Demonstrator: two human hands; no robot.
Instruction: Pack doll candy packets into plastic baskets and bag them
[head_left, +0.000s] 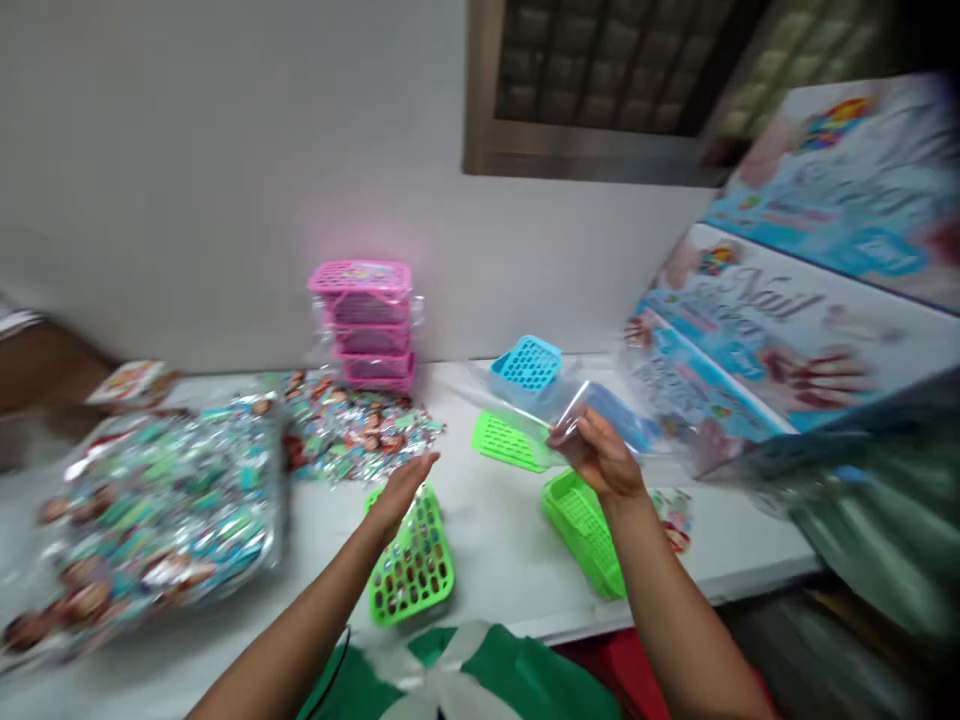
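Note:
My right hand [596, 455] is closed in a pinch on a clear plastic bag [540, 400] held above the white table [502, 540]. A blue perforated basket [527, 362] shows at the bag's far end; whether it is inside the bag I cannot tell. My left hand [401, 487] is open, fingers stretched out over a green perforated basket [411, 565] holding small wrapped pieces. It points toward a loose pile of shiny wrapped candies [352, 425]. A second green basket [585, 530] lies under my right wrist, and a flat green lid [510, 440] lies behind it.
A big clear bag full of wrapped candies [150, 510] fills the table's left side. Stacked pink baskets [367, 322] stand by the wall. Large printed toy boxes [787, 330] lean at the right. Another person's arm [37, 365] shows at far left.

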